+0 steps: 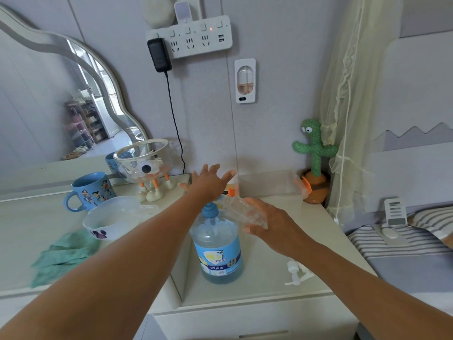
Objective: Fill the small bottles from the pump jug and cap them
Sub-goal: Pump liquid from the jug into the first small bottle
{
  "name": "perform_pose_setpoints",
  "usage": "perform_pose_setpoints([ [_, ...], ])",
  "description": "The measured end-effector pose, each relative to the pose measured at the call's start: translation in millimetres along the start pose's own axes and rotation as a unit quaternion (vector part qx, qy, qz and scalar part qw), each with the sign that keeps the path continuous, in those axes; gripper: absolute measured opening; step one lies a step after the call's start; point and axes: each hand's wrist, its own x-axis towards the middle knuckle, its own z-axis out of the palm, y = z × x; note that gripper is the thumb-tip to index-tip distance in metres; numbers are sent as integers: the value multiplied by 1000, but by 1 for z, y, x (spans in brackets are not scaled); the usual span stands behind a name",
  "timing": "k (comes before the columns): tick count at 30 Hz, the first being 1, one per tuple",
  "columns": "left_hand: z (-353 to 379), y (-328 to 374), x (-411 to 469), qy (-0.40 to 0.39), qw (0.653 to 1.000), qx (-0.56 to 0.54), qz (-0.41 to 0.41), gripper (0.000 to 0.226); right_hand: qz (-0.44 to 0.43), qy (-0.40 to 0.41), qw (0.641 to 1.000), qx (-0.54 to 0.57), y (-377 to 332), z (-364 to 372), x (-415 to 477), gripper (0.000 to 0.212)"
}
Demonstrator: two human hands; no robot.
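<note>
Spillage looms if the small bottle (241,211), gripped tilted by the right hand (272,229), drifts from the pump jug (218,246). Left hand (210,182), fingers splayed, presses its pump.

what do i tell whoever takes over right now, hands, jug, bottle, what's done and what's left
Left hand: open, fingers spread, heel resting on the pump head of the pump jug.
Right hand: grips a clear small bottle, tilted, mouth toward the pump spout.
The jug stands upright on the cabinet top, with blue liquid in it.
A white pump cap lies loose on the cabinet top, right of the jug.
Done: bottle uncapped and brought to the spout; I cannot tell whether any liquid is in it.
Left: pump it full, then fit the cap.
</note>
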Motion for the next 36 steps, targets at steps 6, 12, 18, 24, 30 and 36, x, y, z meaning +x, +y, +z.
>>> perform_pose_setpoints([
  [6, 3, 1, -1, 6, 999, -22, -25, 79, -5, 7, 1000, -6, 10, 5, 5, 58],
  [12, 13, -4, 6, -2, 999, 40, -9, 70, -3, 5, 1000, 19, 23, 11, 8, 63],
  [18, 11, 0, 0, 8, 999, -25, -31, 80, -4, 11, 1000, 16, 18, 12, 4, 71],
  [24, -2, 2, -2, 10, 999, -29, -23, 79, -3, 16, 1000, -2, 8, 7, 2, 60],
  [30, 1, 1, -1, 7, 999, -28, -25, 79, -12, 11, 1000, -10, 6, 3, 3, 57],
  [36, 8, -5, 6, 25, 1000, -4, -9, 80, 2, 13, 1000, 8, 13, 11, 5, 58],
])
